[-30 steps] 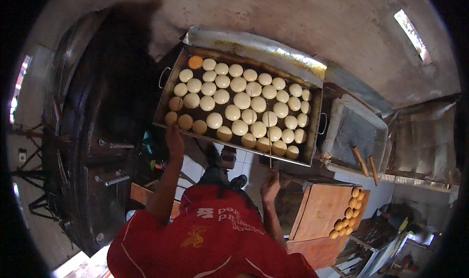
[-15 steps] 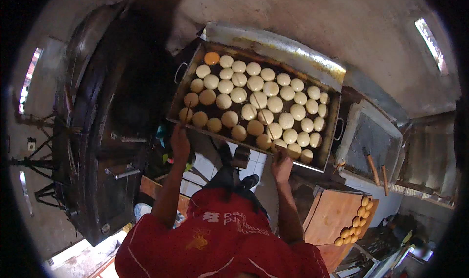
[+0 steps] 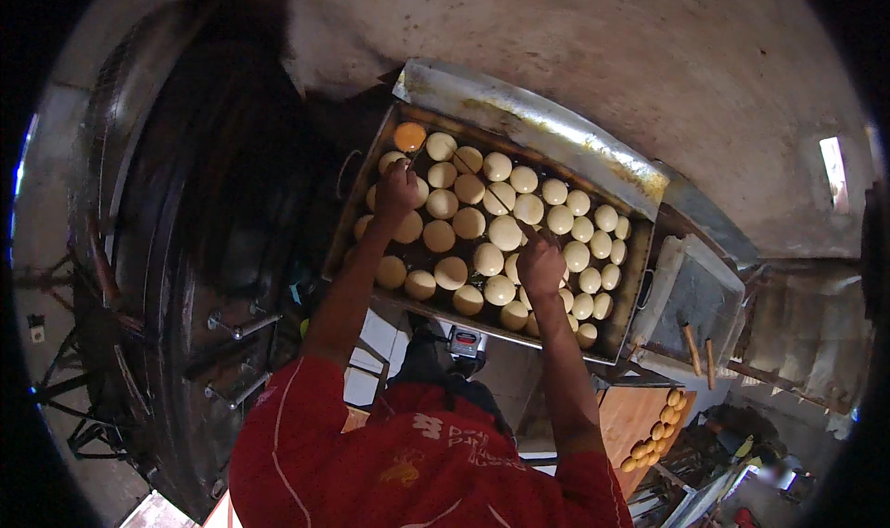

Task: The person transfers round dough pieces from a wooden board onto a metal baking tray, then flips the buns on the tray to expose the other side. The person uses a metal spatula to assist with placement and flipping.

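Two hands over the baking tray [image 3: 640, 292] now: our left hand [image 3: 397, 192] pinches a pale dough ball [image 3: 408, 227] under its fingers, our right hand [image 3: 540, 264] rests curled on another; grip unclear. We're mid-arranging, we judge; next calls for gentle nudges.

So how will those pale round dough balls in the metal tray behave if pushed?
The pale round dough balls look soft, so a push would probably dent them. They sit packed in rows in the metal tray, so one would likely nudge its neighbours. Left hand and right hand are over them.
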`<state>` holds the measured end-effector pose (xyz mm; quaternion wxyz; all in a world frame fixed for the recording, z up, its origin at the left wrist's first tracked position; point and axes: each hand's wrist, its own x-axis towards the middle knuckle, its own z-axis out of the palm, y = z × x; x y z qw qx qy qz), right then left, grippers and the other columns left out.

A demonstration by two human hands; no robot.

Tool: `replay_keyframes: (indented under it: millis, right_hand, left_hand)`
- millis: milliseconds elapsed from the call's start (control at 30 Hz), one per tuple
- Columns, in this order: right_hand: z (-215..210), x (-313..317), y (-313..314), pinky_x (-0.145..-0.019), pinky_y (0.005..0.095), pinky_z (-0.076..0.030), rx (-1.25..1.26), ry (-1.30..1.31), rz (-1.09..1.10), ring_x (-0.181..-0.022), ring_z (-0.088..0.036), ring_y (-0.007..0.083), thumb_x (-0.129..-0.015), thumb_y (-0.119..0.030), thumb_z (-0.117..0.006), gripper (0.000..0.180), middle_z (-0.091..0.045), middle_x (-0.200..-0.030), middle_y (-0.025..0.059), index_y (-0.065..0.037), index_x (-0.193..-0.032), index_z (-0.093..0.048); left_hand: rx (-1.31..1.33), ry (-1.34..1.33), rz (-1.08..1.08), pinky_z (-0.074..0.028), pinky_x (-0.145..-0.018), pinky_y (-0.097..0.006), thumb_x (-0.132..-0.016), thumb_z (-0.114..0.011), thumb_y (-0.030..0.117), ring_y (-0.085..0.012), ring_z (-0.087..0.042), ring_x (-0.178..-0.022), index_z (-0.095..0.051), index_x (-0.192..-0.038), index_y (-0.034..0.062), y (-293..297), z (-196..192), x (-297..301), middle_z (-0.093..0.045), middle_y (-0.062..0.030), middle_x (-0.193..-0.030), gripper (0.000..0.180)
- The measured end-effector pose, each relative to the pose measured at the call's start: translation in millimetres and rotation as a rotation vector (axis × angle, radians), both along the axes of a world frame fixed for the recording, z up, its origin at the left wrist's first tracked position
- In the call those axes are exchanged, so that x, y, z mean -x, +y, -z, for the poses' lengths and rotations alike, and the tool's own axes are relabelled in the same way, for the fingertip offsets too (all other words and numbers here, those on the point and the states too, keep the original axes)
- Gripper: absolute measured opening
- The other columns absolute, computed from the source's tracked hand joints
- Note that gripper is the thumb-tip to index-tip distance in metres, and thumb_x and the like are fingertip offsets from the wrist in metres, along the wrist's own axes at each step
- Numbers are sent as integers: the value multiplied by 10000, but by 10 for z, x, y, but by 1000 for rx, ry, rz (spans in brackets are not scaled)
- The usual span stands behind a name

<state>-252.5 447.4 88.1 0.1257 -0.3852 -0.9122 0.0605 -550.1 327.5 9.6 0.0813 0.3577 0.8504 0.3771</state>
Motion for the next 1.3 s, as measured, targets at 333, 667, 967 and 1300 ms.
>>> replay_keyframes:
  millis: [333, 667, 967, 1300]
  right_hand:
    - [369, 690, -34, -671, 478, -579, 210, -267, 78, -812, -696, 369, -839, -52, -543, 380, -707, -948, 164, -188, -1156, -703]
    - [1, 695, -342, -636, 492, -551, 202, 20, -86, -750, -687, 379, -889, -104, -536, 348, -708, -936, 180, -193, -1169, -722]
    - [-18, -149, -591, -682, 503, -551, 264, 127, 89, -829, -693, 394, -899, -90, -559, 322, -711, -929, 199, -142, -1191, -688]
    - [-121, -94, -445, -640, 477, -543, 126, 52, 86, -763, -674, 369, -849, -73, -592, 396, -672, -902, 165, -167, -1224, -675]
  left_hand:
    - [-114, -136, -233, -438, -1042, -450, -1010, -483, 115, -391, -562, -1206, -570, -1309, 27, -1157, 9, -215, -607, -216, -1275, 323]
    - [-13, -224, -199, -446, -1038, -449, -1015, -484, 150, -384, -585, -1199, -602, -1258, 23, -1533, -146, -365, -630, -208, -1257, 298]
    - [-125, -231, -173, -436, -1044, -454, -1014, -477, 154, -392, -564, -1222, -569, -1290, 9, -1431, -164, -444, -623, -224, -1266, 324]
    - [49, -86, -115, -519, -855, -498, -997, -507, 193, -432, -649, -977, -593, -1248, 22, -713, -330, -198, -663, -256, -1074, 315]
